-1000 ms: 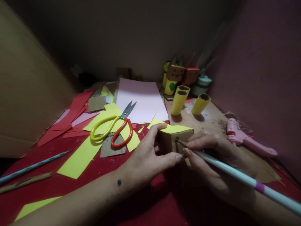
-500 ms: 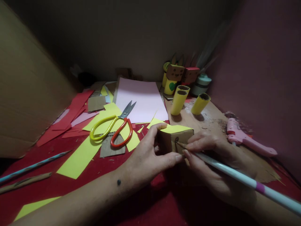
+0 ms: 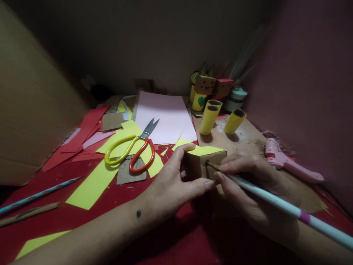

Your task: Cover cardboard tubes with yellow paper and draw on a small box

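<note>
A small cardboard box [image 3: 193,165] with a yellow paper top is gripped by my left hand [image 3: 176,176], thumb along its lower front and fingers at the far side. My right hand [image 3: 248,184] pinches a long white paintbrush [image 3: 264,195] with a purple band. The brush's tip touches a dark mark on the box's front face. Scissors [image 3: 143,137] with one yellow and one red handle lie spread on yellow paper [image 3: 92,186] to the left of the box.
Behind are a pale pink sheet [image 3: 165,114], yellow tubes [image 3: 209,121], cardboard figures [image 3: 204,86] and a light blue jar [image 3: 236,97]. A pink glue gun [image 3: 295,165] lies at right. Red paper [image 3: 82,130] and a blue-striped stick [image 3: 41,195] lie left; a cardboard panel [image 3: 30,95] stands there.
The brush tip has shifted very slightly on the box's front, near the top of the dark mark. Both hands keep their hold and the box stays in place.
</note>
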The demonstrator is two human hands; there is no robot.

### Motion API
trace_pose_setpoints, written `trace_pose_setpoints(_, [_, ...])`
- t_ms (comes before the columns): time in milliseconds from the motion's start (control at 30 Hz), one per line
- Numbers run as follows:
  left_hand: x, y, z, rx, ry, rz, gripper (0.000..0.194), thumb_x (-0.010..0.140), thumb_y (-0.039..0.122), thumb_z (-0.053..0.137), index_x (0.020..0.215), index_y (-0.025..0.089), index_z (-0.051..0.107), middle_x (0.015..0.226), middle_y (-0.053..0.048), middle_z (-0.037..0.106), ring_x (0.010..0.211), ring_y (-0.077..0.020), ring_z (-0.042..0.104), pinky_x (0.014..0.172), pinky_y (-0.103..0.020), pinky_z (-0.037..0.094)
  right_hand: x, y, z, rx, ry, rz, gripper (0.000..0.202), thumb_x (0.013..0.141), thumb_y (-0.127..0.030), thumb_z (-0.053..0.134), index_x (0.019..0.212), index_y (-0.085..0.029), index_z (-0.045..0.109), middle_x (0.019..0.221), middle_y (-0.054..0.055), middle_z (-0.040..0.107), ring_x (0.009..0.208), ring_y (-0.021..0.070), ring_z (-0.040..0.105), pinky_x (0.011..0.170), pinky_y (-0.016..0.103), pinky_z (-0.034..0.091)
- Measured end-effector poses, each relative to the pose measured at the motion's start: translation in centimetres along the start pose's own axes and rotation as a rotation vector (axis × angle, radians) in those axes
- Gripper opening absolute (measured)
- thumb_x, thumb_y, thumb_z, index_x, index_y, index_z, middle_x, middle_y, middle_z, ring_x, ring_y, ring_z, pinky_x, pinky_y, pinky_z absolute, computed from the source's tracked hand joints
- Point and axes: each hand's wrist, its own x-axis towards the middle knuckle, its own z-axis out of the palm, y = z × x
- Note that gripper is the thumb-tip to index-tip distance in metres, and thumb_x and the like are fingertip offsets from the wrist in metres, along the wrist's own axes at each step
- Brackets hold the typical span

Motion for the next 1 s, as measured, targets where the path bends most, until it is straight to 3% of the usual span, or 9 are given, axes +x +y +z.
trace_pose_setpoints(500, [0.05,-0.19,-0.07,-0.016,0.002,0.001,0.060,0.075,0.022,0.073,0.122,0.026,0.038,0.114,-0.004,0.060,0.107,-0.0223,0.058,0.090,-0.035,0.047,0.13,-0.12,-0.13,0.024,-0.044,-0.020,0.020,0.075,-0.004,0.062,0.083,-0.022,0.058,0.074,0.000,0.063,0.069,0.0158,0.064,0.058,0.027,0.051])
trace_pose_setpoints(800, [0.04,0.20,0.16,-0.008,0.007,-0.026,0.060,0.075,0.021,0.073,0.123,0.025,0.037,0.114,-0.005,0.059,0.107,-0.0228,0.058,0.090,-0.036,0.048,0.47,-0.61,-0.03,-0.025,-0.009,-0.003,0.019,0.073,-0.004,0.060,0.076,-0.023,0.057,0.067,-0.001,0.062,0.058,0.0133,0.060,0.050,0.024,0.047])
trace_pose_setpoints(1000, [-0.03,0.02,-0.08,0.006,0.001,-0.006,0.061,0.075,0.021,0.073,0.124,0.026,0.037,0.113,-0.004,0.060,0.105,-0.0220,0.059,0.091,-0.037,0.048,0.38,-0.52,-0.20,-0.014,-0.009,-0.009,0.019,0.073,-0.004,0.060,0.076,-0.023,0.056,0.067,-0.001,0.061,0.062,0.0141,0.061,0.050,0.024,0.047])
